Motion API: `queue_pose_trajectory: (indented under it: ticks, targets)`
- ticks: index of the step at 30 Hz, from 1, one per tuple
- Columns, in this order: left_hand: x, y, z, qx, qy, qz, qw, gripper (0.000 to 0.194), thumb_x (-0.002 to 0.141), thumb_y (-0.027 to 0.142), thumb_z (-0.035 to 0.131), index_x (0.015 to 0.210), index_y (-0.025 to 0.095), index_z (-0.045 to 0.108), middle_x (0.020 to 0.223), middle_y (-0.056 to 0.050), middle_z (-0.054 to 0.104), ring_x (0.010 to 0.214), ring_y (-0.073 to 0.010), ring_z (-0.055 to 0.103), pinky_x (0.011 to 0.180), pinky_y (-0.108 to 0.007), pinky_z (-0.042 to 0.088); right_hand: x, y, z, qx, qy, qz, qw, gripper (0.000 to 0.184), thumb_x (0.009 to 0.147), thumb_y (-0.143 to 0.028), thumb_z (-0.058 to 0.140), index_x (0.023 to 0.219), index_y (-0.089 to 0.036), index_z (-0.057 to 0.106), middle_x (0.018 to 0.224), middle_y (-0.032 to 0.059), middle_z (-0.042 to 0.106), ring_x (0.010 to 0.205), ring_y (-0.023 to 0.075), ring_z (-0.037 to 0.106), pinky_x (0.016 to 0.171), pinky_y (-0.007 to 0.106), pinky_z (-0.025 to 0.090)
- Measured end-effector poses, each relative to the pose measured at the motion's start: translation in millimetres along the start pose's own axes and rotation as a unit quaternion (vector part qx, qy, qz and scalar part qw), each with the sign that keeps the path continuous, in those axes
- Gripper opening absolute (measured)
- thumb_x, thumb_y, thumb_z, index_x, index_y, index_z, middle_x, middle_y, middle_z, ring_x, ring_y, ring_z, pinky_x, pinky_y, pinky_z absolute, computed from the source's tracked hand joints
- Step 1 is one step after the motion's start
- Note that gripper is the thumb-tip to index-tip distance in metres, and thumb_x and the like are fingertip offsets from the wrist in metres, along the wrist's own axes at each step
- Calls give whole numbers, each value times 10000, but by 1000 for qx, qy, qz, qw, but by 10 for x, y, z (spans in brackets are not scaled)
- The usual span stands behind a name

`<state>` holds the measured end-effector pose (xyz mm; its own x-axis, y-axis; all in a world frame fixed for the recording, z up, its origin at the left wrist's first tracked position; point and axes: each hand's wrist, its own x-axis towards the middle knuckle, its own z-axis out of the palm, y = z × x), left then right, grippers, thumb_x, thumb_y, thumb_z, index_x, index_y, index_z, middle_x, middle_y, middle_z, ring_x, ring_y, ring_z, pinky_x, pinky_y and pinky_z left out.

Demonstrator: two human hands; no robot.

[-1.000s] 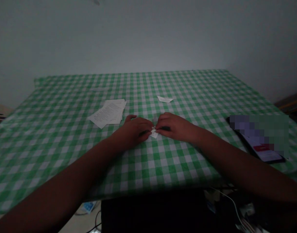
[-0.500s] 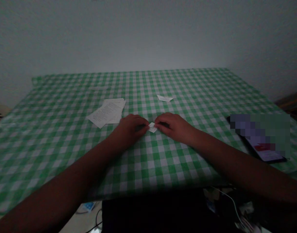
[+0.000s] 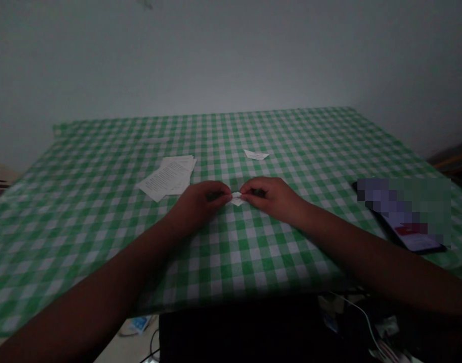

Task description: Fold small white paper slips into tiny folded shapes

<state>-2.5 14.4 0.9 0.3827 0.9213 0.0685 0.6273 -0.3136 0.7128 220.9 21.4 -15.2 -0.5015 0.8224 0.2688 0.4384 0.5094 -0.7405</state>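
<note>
Left hand (image 3: 203,199) and right hand (image 3: 271,197) pinch angular folded paper (image 3: 237,202).

"What covers the table (image 3: 200,126)?"

"A green-and-white checked cloth (image 3: 231,262), right up to the near edge."

"And lying on it?"

"Left of the middle, some printed sheets (image 3: 170,174), overlapping and askew. Right of them, well apart, a small folded paper (image 3: 256,155)."

"Farther right?"

"A dark-edged device (image 3: 421,243), screen lit, partly blurred into blocks."
</note>
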Motion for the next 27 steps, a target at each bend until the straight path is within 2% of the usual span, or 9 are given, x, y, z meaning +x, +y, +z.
queue_pose_trajectory:
  ticks: [8,11,19,23,27]
  targets:
    - [-9,2,-22,-5,-3,31,1000,152,894,364,604,858,247,694,837,5,739,757,-186,667,753,-345,545,12,8,-9,-31,31,-74,996,58,891,-219,618,872,-210,672,904,31,694,871,169,634,793,322,493]
    - [-4,-5,-30,7,8,37,999,135,878,363,627,867,245,692,870,-3,739,797,-196,671,771,-355,543,7,31,3,-30,31,-82,996,31,881,-219,631,893,-212,659,935,34,683,883,165,627,798,320,497]
    - [-13,11,-25,37,30,56,997,139,840,331,671,922,222,644,921,3,708,866,-187,653,847,-349,514,-1,6,24,7,28,-49,998,105,832,-288,709,881,-208,664,939,28,673,807,144,620,715,285,485]
    - [-25,48,-33,43,34,56,997,165,835,348,675,924,216,630,918,1,696,872,-191,640,850,-354,505,-10,-45,11,43,30,-33,998,122,832,-309,706,893,-213,661,961,25,690,850,155,637,742,296,489]
    - [-26,51,-39,55,35,59,996,178,832,347,675,944,221,619,939,-5,684,884,-197,630,857,-365,495,-25,-62,13,41,60,-2,997,215,786,-305,743,958,-223,644,968,13,694,874,172,645,780,330,503]
